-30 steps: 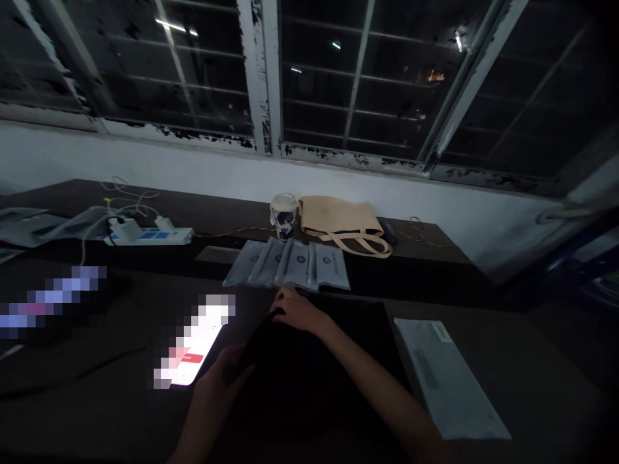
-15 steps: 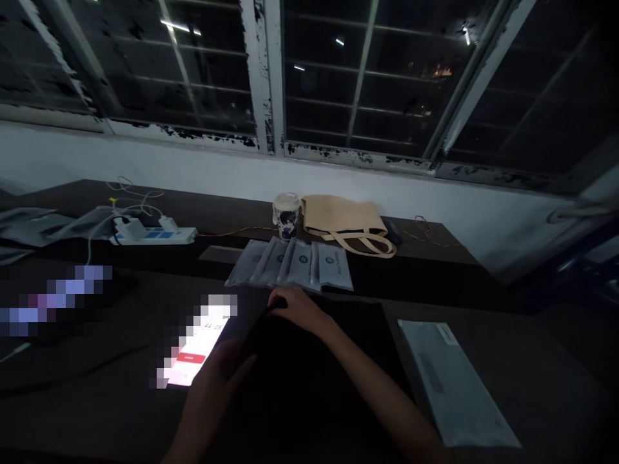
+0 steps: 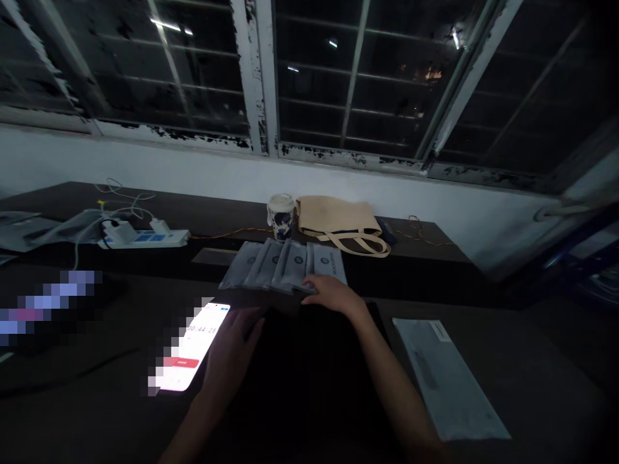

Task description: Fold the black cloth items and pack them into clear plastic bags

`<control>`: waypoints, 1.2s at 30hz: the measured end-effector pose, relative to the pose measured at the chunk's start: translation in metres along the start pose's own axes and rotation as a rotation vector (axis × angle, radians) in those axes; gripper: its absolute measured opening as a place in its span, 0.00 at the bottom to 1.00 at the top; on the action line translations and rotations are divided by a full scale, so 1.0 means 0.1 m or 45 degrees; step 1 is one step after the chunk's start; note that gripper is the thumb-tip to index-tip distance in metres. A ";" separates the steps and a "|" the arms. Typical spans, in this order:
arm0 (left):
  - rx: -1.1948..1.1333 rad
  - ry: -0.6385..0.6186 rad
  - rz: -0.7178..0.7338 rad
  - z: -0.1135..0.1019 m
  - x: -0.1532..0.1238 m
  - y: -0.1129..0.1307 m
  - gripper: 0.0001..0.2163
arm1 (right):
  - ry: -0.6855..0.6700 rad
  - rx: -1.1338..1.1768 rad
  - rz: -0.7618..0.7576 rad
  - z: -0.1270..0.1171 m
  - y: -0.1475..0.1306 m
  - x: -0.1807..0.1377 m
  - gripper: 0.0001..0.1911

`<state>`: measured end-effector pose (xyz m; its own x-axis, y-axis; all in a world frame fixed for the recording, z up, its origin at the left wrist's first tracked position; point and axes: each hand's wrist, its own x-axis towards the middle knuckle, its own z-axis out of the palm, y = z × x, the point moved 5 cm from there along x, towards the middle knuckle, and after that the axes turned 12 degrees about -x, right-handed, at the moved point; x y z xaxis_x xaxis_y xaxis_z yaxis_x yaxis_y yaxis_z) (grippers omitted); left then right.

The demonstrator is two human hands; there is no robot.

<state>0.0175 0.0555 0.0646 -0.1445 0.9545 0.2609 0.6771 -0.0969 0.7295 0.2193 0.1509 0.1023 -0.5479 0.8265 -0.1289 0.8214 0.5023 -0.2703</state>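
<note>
A black item, apparently cloth [image 3: 309,367], lies in front of me, its outline mostly lost in the dark. My left hand [image 3: 236,341] rests over its left side beside a lit phone [image 3: 193,345], with the thumb apart from the fingers. At the far edge of the black item is my right hand [image 3: 333,294]. Its fingers and thumb are spread, with nothing visible between them. Just beyond it, several flat translucent packets [image 3: 290,267] with dark printed logos lie overlapping in a row.
A long translucent packet [image 3: 447,377] with a white label lies on the right. Behind stand a patterned cup [image 3: 280,216] and a beige tote bag [image 3: 336,216]. Left are a power strip [image 3: 145,238] with chargers, cables, and clear plastic packaging [image 3: 53,229]. A barred window runs along the wall.
My right hand has moved right and come off the black edge it was pinching, its fingers spreading. My left hand has shifted slightly right and up. The view has turned a little.
</note>
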 end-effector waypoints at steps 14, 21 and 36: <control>0.033 -0.726 0.179 1.24 0.83 0.09 0.09 | -0.435 -0.243 0.262 0.33 0.41 0.17 0.10; 0.278 -0.458 0.087 1.09 0.71 0.23 0.10 | -0.376 -0.307 0.363 0.23 0.38 0.15 0.12; 0.277 -0.619 0.719 1.29 -0.05 0.29 0.26 | 0.197 -0.185 0.208 -0.06 0.24 -0.83 0.22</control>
<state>0.1307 0.0840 0.0025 0.5633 0.7984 0.2125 0.6877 -0.5957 0.4149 0.2851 0.0960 0.1118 -0.3849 0.9229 -0.0095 0.9170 0.3813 -0.1170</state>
